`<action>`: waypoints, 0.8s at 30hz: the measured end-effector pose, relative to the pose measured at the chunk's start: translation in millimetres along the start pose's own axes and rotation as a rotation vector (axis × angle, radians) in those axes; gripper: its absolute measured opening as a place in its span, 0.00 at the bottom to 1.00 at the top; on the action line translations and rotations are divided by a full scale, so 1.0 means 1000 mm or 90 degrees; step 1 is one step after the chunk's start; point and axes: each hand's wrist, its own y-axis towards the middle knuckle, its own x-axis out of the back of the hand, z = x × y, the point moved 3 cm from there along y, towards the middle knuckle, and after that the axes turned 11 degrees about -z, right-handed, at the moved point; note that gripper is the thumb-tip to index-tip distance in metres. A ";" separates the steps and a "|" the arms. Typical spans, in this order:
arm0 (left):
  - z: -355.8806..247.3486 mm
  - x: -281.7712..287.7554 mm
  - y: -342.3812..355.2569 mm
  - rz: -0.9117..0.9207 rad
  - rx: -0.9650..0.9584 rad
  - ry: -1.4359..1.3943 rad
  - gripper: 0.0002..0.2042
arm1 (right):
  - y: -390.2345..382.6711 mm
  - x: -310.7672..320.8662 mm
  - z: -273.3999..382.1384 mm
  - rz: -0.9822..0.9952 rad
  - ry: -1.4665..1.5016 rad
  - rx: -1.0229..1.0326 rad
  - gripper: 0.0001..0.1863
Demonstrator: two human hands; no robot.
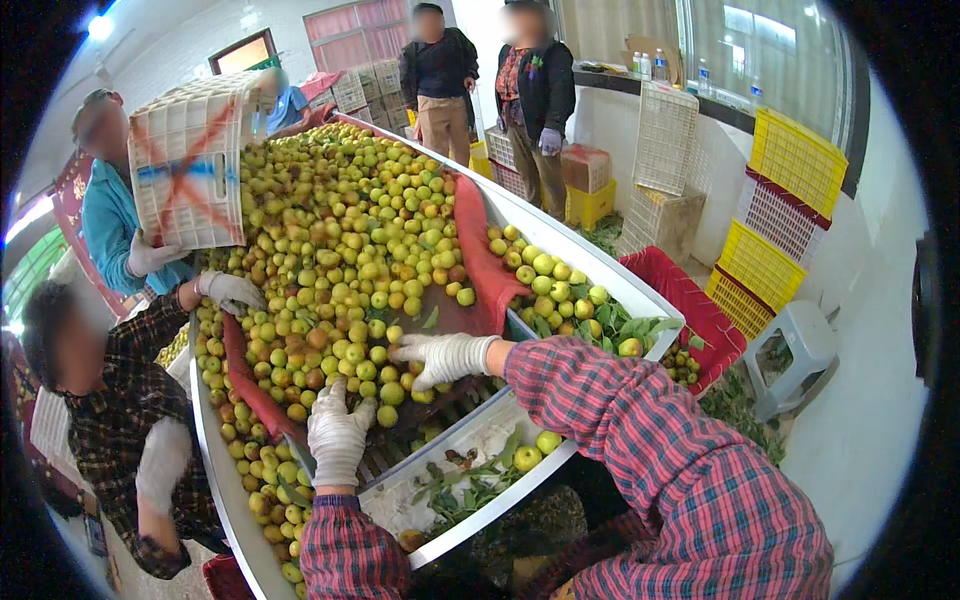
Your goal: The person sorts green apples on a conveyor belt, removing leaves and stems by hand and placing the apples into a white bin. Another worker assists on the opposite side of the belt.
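Plaid sleeves (pixel 690 470), left hand (pixel 338 435), right hand (pixel 445 360), fingers apart against green fruit (pixel 391 393)

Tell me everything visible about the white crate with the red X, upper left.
The white crate looks like rigid plastic, boxy, with openwork sides. The face nearest the camera carries a large, rough red X crossed by a blue horizontal band. It is tilted, held at the far-left edge of the heaped fruit. A co-worker's gloved hand is at its lower edge. Its mouth and contents can't be made out from here.
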 end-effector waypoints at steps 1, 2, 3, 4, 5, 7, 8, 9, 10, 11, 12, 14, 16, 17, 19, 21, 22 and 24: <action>0.003 -0.002 0.001 -0.029 -0.028 0.008 0.32 | 0.007 -0.012 -0.005 0.027 0.029 0.044 0.37; 0.007 -0.008 0.002 -0.003 -0.022 0.018 0.35 | 0.007 -0.019 0.000 0.069 0.114 0.081 0.38; 0.009 -0.009 0.000 0.028 -0.007 0.037 0.36 | 0.008 -0.029 0.005 0.114 0.201 0.118 0.38; 0.011 -0.008 -0.003 0.059 0.010 0.060 0.37 | 0.007 -0.033 0.018 0.123 0.103 0.097 0.37; 0.015 -0.008 -0.006 0.090 0.028 0.083 0.37 | 0.006 -0.030 0.027 0.123 0.131 0.077 0.33; 0.011 -0.009 -0.005 0.147 0.003 0.071 0.35 | 0.006 -0.005 0.027 0.022 0.083 0.033 0.27; 0.008 -0.008 -0.004 0.182 0.005 0.066 0.34 | 0.011 -0.002 0.010 -0.099 0.101 0.024 0.23; 0.005 -0.004 -0.005 0.216 0.012 0.064 0.34 | 0.013 0.005 -0.001 -0.174 0.087 0.002 0.20; 0.001 -0.004 -0.008 0.216 0.024 0.010 0.30 | 0.014 0.015 -0.012 -0.253 -0.019 -0.004 0.20; -0.002 -0.003 -0.008 0.223 0.005 0.015 0.29 | 0.009 0.021 -0.025 -0.311 -0.041 -0.073 0.21; -0.006 -0.003 -0.008 0.232 -0.014 0.019 0.28 | 0.007 0.027 -0.034 -0.302 -0.112 -0.118 0.22; -0.017 0.004 -0.009 0.219 -0.014 -0.021 0.24 | 0.007 0.028 -0.043 -0.253 -0.158 -0.166 0.25; -0.024 0.003 -0.008 0.226 -0.015 -0.053 0.22 | 0.001 0.027 -0.041 -0.173 -0.110 -0.178 0.29; -0.027 0.001 -0.007 0.229 -0.016 -0.070 0.21 | 0.003 0.019 -0.043 -0.097 -0.100 -0.167 0.36; -0.020 0.001 -0.005 0.110 0.012 -0.104 0.19 | 0.001 0.011 -0.031 -0.030 -0.101 -0.088 0.40; 0.012 -0.005 0.000 -0.043 0.011 -0.135 0.22 | 0.012 -0.006 -0.022 0.038 -0.061 -0.051 0.41; 0.018 -0.006 0.002 -0.078 0.013 -0.102 0.26 | 0.009 -0.006 -0.017 0.057 -0.039 -0.046 0.41; 0.028 -0.014 0.007 -0.087 0.015 -0.033 0.32 | 0.010 -0.010 -0.014 0.084 0.026 0.001 0.40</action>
